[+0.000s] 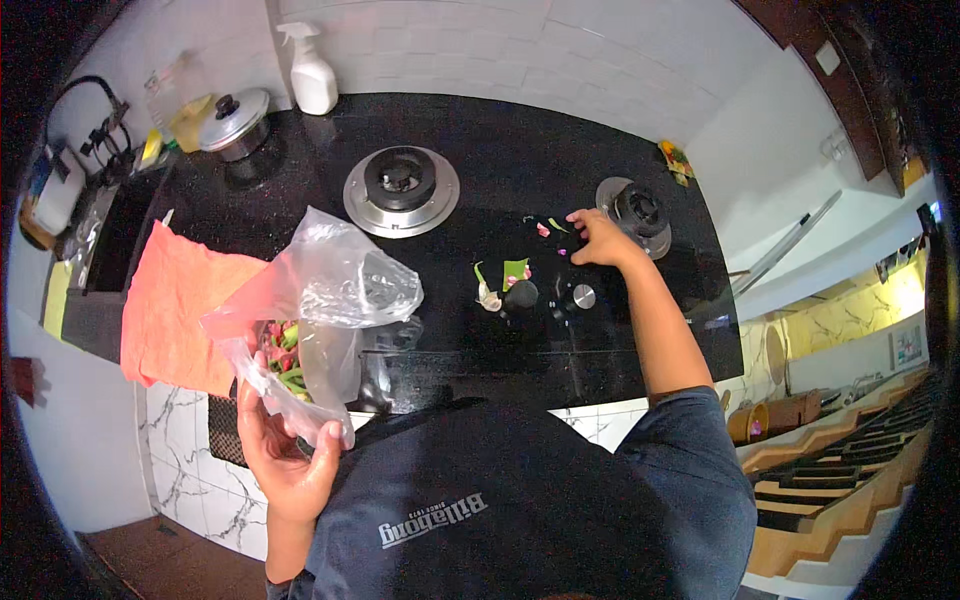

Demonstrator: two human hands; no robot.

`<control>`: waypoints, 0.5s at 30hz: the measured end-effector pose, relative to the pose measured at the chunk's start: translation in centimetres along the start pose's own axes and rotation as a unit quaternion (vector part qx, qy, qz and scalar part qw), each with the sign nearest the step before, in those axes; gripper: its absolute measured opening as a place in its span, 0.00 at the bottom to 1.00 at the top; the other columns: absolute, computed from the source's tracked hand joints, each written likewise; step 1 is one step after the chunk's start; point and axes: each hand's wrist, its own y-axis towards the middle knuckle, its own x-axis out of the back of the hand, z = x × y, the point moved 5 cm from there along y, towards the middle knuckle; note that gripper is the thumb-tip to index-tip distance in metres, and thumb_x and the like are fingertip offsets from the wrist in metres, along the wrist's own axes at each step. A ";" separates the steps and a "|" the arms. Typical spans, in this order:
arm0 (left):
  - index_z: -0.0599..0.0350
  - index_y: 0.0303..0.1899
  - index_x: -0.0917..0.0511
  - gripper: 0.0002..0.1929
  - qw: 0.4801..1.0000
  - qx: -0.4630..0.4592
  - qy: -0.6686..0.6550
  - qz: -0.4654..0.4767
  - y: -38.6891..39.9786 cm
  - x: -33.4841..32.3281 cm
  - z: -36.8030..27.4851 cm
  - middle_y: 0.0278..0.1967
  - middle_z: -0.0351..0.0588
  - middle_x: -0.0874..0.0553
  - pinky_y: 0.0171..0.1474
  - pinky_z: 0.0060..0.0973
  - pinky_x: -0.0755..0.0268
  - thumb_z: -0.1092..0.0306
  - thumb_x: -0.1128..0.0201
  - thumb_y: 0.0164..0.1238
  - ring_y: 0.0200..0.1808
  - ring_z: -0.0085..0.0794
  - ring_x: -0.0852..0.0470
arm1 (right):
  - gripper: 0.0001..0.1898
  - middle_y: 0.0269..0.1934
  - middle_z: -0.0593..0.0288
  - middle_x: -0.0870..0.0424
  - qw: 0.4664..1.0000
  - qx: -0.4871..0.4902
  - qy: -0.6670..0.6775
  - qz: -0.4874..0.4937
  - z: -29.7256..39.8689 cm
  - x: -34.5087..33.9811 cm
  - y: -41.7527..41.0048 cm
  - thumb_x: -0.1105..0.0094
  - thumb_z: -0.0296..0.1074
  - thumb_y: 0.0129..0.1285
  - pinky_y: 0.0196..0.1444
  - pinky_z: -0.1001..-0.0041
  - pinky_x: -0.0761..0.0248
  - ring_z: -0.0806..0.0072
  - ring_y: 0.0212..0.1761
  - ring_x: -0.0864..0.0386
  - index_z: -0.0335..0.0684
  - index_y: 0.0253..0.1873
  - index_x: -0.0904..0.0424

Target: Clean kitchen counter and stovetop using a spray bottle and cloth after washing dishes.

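Note:
My left hand [289,450] grips the rim of a clear plastic bag [330,285], its mouth turned toward me. Inside the bag lie red and green plant scraps [285,356]. Over the black glass hob my right hand [600,238] reaches out with fingers apart and nothing in them. Close to its fingertips are a pink petal piece [543,229], a thin green strip [556,224] and a small purple bit [562,252]. Nearer to me, beside a black knob [520,295], lie a green leaf piece [514,271] and a whitish scrap [490,301].
An orange cloth [180,307] drapes over the counter's left front edge. Two burners, one at centre [401,187] and one at right [641,214], stand on the hob. Behind are a lidded pot [236,131] and a white spray bottle [313,79]. A silver knob [584,297] sits below my right hand.

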 end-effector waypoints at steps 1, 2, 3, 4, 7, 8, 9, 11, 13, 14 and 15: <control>0.61 0.64 0.49 0.39 1.000 -0.002 0.003 0.004 0.1 -0.2 -0.1 0.66 0.59 0.45 0.57 0.33 0.33 0.80 0.38 0.50 0.63 0.41 0.37 | 0.30 0.42 0.53 0.25 1.000 -0.002 0.005 -0.002 0.1 -0.2 0.1 0.29 0.31 0.31 0.45 0.72 0.29 0.65 0.43 0.24 0.36 0.47 0.27; 0.61 0.64 0.49 0.39 1.000 0.009 0.005 0.002 0.1 -0.3 -0.2 0.66 0.58 0.45 0.57 0.33 0.33 0.80 0.38 0.50 0.63 0.41 0.38 | 0.31 0.42 0.53 0.25 1.000 -0.001 0.022 0.007 0.5 -0.6 0.5 0.29 0.30 0.31 0.44 0.72 0.29 0.64 0.41 0.24 0.35 0.47 0.28; 0.61 0.64 0.49 0.39 1.000 0.020 0.006 0.000 0.2 -0.4 -0.2 0.66 0.58 0.45 0.57 0.33 0.33 0.80 0.38 0.50 0.63 0.41 0.38 | 0.31 0.42 0.53 0.26 0.999 0.000 0.039 0.016 1.2 -0.9 0.7 0.29 0.30 0.30 0.44 0.72 0.28 0.64 0.40 0.25 0.35 0.47 0.28; 0.61 0.64 0.49 0.39 1.000 0.019 0.009 0.003 0.3 -0.5 -0.3 0.66 0.58 0.45 0.57 0.33 0.33 0.80 0.38 0.50 0.63 0.41 0.38 | 0.28 0.36 0.56 0.25 0.999 0.014 0.038 0.001 1.8 -1.1 0.9 0.30 0.28 0.31 0.43 0.72 0.28 0.66 0.37 0.25 0.36 0.45 0.26; 0.62 0.64 0.49 0.39 0.999 0.026 0.021 0.002 0.5 -0.6 -0.4 0.66 0.57 0.44 0.57 0.33 0.33 0.79 0.37 0.50 0.63 0.41 0.37 | 0.23 0.31 0.59 0.24 0.998 0.041 0.044 0.011 3.1 -1.9 2.3 0.32 0.26 0.31 0.40 0.73 0.29 0.68 0.34 0.24 0.37 0.41 0.24; 0.62 0.64 0.49 0.39 1.000 0.019 0.020 0.000 0.5 -0.6 -0.4 0.66 0.57 0.44 0.57 0.34 0.33 0.79 0.37 0.50 0.63 0.41 0.37 | 0.18 0.27 0.61 0.25 0.996 0.063 0.058 -0.019 3.8 -1.8 2.4 0.35 0.22 0.33 0.36 0.74 0.29 0.70 0.30 0.25 0.38 0.37 0.22; 0.63 0.64 0.49 0.39 1.000 0.013 0.021 -0.002 0.4 -0.5 -0.4 0.66 0.56 0.45 0.58 0.34 0.34 0.79 0.37 0.50 0.63 0.41 0.37 | 0.18 0.27 0.61 0.25 0.996 0.065 0.060 -0.016 4.0 -2.0 2.7 0.35 0.22 0.33 0.36 0.74 0.29 0.70 0.30 0.25 0.38 0.37 0.22; 0.63 0.64 0.49 0.39 0.999 0.016 0.027 -0.002 0.4 -0.6 -0.4 0.66 0.56 0.45 0.58 0.35 0.34 0.79 0.37 0.50 0.63 0.41 0.38 | 0.15 0.28 0.60 0.24 0.987 0.144 0.068 0.021 5.1 -2.6 3.3 0.38 0.20 0.36 0.34 0.74 0.30 0.69 0.29 0.24 0.39 0.34 0.22; 0.63 0.64 0.50 0.39 0.999 0.021 0.036 -0.004 0.7 -0.5 -0.4 0.66 0.56 0.45 0.59 0.35 0.35 0.79 0.37 0.51 0.64 0.42 0.38 | 0.11 0.29 0.59 0.23 0.982 0.171 0.059 0.045 7.0 -2.6 2.9 0.42 0.18 0.42 0.34 0.72 0.30 0.67 0.29 0.24 0.40 0.32 0.22; 0.63 0.64 0.50 0.39 0.999 0.014 0.031 -0.005 0.8 -0.4 -0.6 0.67 0.57 0.46 0.59 0.36 0.36 0.79 0.37 0.51 0.64 0.42 0.39 | 0.09 0.30 0.59 0.23 0.978 0.186 0.058 0.069 7.7 -3.0 2.8 0.44 0.18 0.44 0.33 0.72 0.30 0.66 0.30 0.24 0.40 0.32 0.22; 0.63 0.64 0.50 0.39 1.000 0.006 0.025 -0.007 0.9 -0.4 -0.7 0.67 0.57 0.46 0.60 0.36 0.36 0.78 0.37 0.51 0.64 0.42 0.40 | 0.08 0.30 0.59 0.22 0.974 0.199 0.057 0.092 8.4 -3.1 2.5 0.47 0.18 0.46 0.33 0.72 0.30 0.66 0.30 0.23 0.40 0.31 0.22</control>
